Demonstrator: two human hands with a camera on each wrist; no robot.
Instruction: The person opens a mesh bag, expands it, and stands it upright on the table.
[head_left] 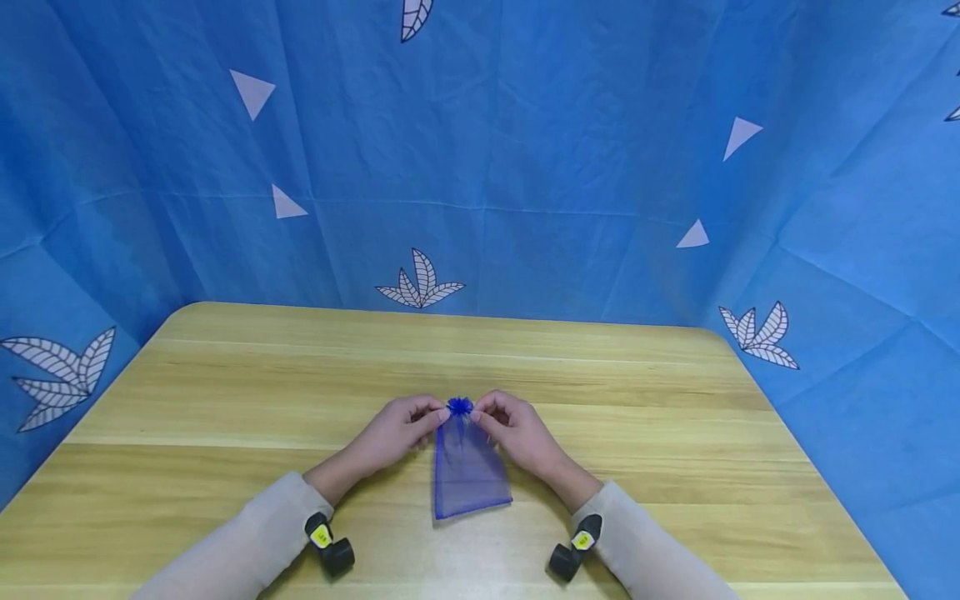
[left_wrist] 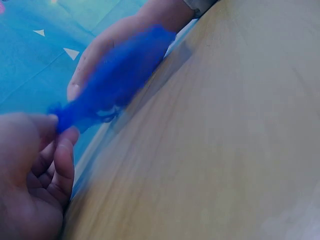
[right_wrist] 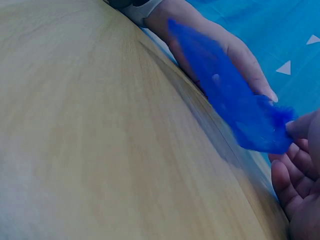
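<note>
A sheer blue drawstring pouch (head_left: 472, 475) hangs from its gathered, ruffled neck, its wide bottom edge toward the person. On the left side of that neck, my left hand (head_left: 401, 429) pinches the pouch between thumb and forefinger. My right hand (head_left: 521, 429) pinches the other side the same way, its remaining fingers loosely curled. The wrist views show the pouch (left_wrist: 117, 75) slanting above the table, with its shadow on the wood beneath. In the right wrist view, the bunched top of the pouch (right_wrist: 282, 117) sits right at the thumb. The fabric looks flat and see-through.
Under both hands spreads a light wooden table (head_left: 247, 383) with rounded far corners. A blue curtain (head_left: 570, 150) printed with white leaves and triangles surrounds its back and sides. Each light sleeve carries a black wrist camera (head_left: 330, 546) close to the tabletop.
</note>
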